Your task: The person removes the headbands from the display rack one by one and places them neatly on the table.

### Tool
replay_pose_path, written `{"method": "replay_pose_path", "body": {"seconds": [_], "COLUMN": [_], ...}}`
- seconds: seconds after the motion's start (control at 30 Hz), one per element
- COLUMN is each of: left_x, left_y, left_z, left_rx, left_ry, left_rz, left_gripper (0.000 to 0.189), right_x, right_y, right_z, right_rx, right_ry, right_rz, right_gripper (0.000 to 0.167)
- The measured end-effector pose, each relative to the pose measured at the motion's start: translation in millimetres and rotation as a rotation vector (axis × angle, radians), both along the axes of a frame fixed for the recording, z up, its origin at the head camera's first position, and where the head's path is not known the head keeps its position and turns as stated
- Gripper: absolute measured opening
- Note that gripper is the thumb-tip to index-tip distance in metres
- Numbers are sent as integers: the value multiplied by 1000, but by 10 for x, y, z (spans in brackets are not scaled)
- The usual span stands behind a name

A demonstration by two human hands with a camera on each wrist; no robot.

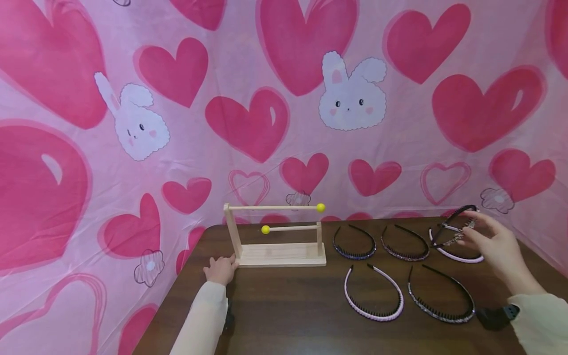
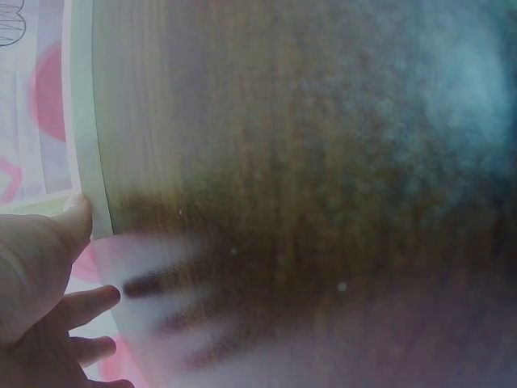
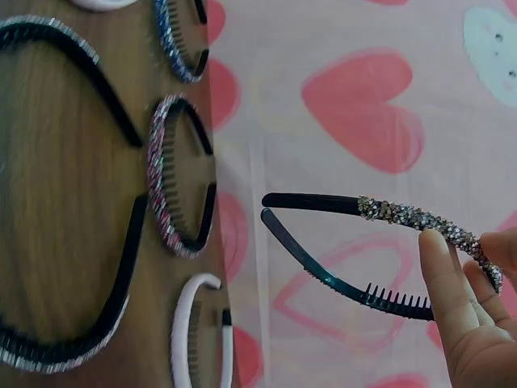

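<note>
My right hand (image 1: 499, 249) pinches a black toothed headband (image 3: 404, 214) with silver glittery stones, raised off the table at the far right. Below it, a pale pink headband (image 1: 459, 256) lies partly hidden behind the held one. At the left end of a light wooden stand (image 1: 279, 252), my left hand (image 1: 220, 270) rests on the table, touching the base. In the left wrist view, the thumb lies against the edge of the wood and the other fingers are spread. Two horizontal rods with yellow ball ends point opposite ways on the stand, both bare.
Between stand and right hand lie a blue glittery headband (image 1: 355, 256) and a pink-and-silver one (image 1: 406, 257). Nearer are a lilac headband (image 1: 377, 318) and a silver-black one (image 1: 443, 318). A heart-patterned cloth (image 1: 266, 64) hangs behind the dark table (image 1: 301, 315).
</note>
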State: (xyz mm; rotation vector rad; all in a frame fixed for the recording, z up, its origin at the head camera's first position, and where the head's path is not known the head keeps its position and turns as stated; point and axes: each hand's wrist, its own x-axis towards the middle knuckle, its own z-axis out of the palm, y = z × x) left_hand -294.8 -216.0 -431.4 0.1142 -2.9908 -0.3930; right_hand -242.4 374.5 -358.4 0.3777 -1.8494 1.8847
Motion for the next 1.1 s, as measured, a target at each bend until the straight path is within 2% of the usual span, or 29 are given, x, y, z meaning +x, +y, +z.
{"method": "replay_pose_path", "body": {"seconds": [0.1,0.2,0.33,0.47,0.67,0.87,0.93,1.07,1.1], "left_x": [5,6,4,2,8,21,27,35,35], "left_y": [-1,-6,-15,-21,-16,-12,-13,-17,-17], "left_z": [10,13,3,-1,6,6,10,30,35], "left_rx": [1,2,-5,-7,-5,-1,-1,-7,-7], "left_ry": [3,0,4,6,6,15,12,1,0], "left_rz": [1,6,4,1,-3,-3,-4,-9,-9], "left_gripper": [40,39,39,38,38,38,38,38,38], "right_x": [42,63,16,-55,-17,-57,-10,180,233], "right_y": [85,188,394,618,806,1182,1232,1182,1145], "right_z": [-43,-115,-304,-538,-740,-1112,-1124,-982,-926], "right_rx": [24,114,212,229,283,287,302,395,438], "right_ry": [-24,-56,-107,-119,-166,-184,-219,-327,-347], "right_rz": [-38,-108,-183,-193,-227,-250,-274,-345,-367], "right_gripper": [45,47,49,50,53,51,48,39,31]}}
